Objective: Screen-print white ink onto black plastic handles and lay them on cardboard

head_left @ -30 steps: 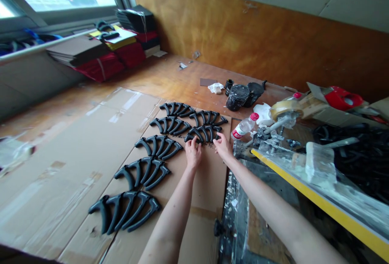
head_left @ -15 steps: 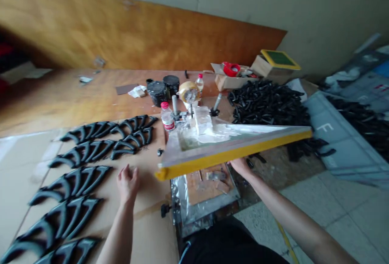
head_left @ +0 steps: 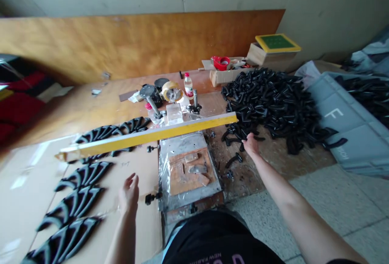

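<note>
Head cam: left hand (head_left: 129, 195) loosely spread, right hand (head_left: 251, 145) can't tell; pluck singles off black pile (head_left: 267, 101), near side.

A long wooden bench (head_left: 82, 108) carries nearly everything here, and the metal plate (head_left: 182, 144) set on it is my mark. To the plate's left, flat cardboard (head_left: 147, 223) covers the wood, and black curved pieces (head_left: 80, 170) lie on it in fanned rows. Behind the plate I see two dark tubs (head_left: 148, 91), a red-capped bottle (head_left: 188, 85) and, further left, a brown scrap (head_left: 127, 95). To its right, a big black heap (head_left: 267, 97) spreads over a scuffed brown surface (head_left: 252, 181); one loose piece (head_left: 237, 158) lies near the plate.
</note>
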The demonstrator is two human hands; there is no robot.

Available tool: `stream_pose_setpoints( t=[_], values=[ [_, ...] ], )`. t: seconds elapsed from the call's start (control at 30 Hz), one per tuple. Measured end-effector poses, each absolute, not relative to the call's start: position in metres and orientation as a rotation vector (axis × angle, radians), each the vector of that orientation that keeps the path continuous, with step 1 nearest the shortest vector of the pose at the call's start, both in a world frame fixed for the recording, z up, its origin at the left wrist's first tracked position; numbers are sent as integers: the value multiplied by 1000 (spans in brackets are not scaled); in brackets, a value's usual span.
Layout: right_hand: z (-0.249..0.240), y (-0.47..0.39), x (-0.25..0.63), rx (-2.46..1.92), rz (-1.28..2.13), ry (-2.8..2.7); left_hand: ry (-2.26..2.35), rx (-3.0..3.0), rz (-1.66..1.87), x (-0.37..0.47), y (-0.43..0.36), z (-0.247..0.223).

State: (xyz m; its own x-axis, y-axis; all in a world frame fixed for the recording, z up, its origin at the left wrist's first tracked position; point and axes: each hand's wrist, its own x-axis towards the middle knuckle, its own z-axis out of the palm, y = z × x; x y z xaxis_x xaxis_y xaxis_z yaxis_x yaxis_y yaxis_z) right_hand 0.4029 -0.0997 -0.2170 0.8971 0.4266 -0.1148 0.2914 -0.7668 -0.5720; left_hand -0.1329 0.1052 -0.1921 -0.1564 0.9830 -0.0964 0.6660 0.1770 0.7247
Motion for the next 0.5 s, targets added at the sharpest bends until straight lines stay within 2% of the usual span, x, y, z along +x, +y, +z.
stream_pose_setpoints(
  t=[0.2,0.4,0.5],
  values=[
    [-201,-105,391,-2240,325,-720,1827,1374,831,-120,75,-167],
    [-169,-67,256,-1826,757,-1468,1656,1398,1047,-87,71,-134],
    [-157,-45,199,-1854,593,-1956,1460,1417,1206,-61,82,-98]
  ],
)
